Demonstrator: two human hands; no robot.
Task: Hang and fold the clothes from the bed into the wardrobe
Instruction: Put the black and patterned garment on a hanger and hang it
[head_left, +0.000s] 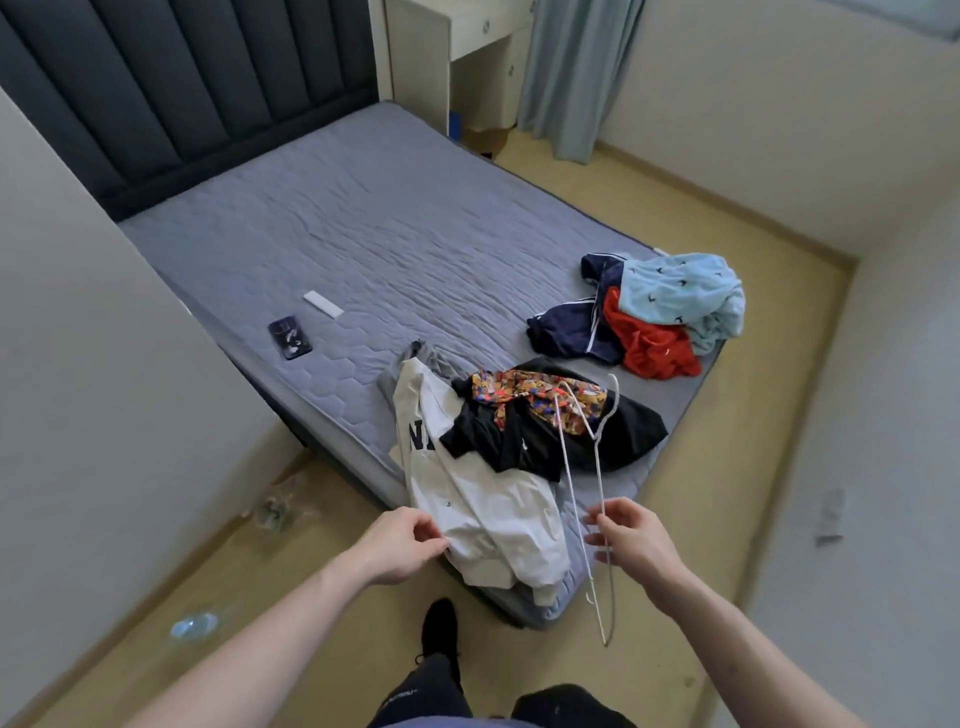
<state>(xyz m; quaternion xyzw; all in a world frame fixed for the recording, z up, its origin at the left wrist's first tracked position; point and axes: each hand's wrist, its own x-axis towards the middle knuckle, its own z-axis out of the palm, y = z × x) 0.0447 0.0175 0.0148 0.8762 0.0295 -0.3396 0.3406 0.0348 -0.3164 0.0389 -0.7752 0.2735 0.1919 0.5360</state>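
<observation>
While the left hand pinches the limp, light cream garment at its hem, the right hand fingers clamp the stiff, thin wire hanger beside it.

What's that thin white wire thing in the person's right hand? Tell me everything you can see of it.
It is a thin white wire clothes hanger, apparently coated metal, bent into a triangle with a hook. The right hand pinches it partway along one side arm. It is held tilted, its hook end pointing away over the black garment with an orange patterned lining on the grey quilted mattress, its far corner hanging down near the person's knee. No garment is on it yet.
</observation>
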